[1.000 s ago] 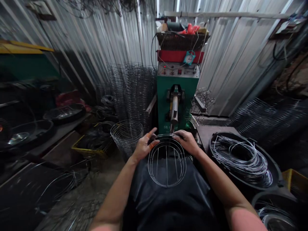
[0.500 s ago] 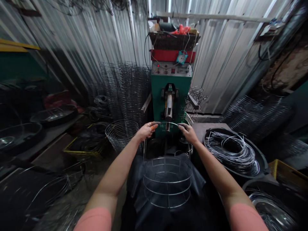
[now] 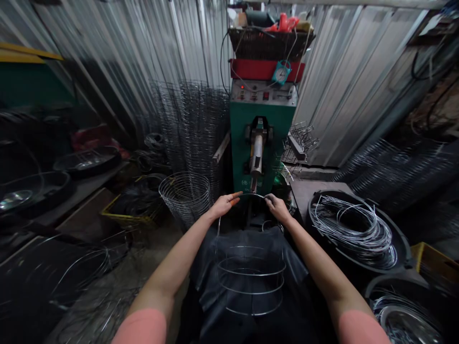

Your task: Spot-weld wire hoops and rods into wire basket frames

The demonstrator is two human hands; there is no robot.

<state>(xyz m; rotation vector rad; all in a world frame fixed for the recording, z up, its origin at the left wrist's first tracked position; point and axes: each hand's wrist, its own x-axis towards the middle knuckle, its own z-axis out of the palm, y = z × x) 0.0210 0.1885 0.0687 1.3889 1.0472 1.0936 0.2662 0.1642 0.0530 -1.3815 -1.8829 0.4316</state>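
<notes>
Metal frame point(image 3: 252, 275), rim point(image 3: 253, 194) between left hand point(image 3: 221, 206) and right hand point(image 3: 278, 208)

Metalworking workshop, green machine point(image 3: 240, 129), stacked wire baskets point(image 3: 201, 129), wire tub point(image 3: 353, 231), corrugated metal wall point(image 3: 118, 52)

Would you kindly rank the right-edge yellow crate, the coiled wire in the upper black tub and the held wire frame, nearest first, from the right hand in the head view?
1. Wire frame: rim held by the right hand.
2. Coiled wire: to the right, in the upper black tub.
3. Yellow crate: farthest right, beyond the tub.
</notes>
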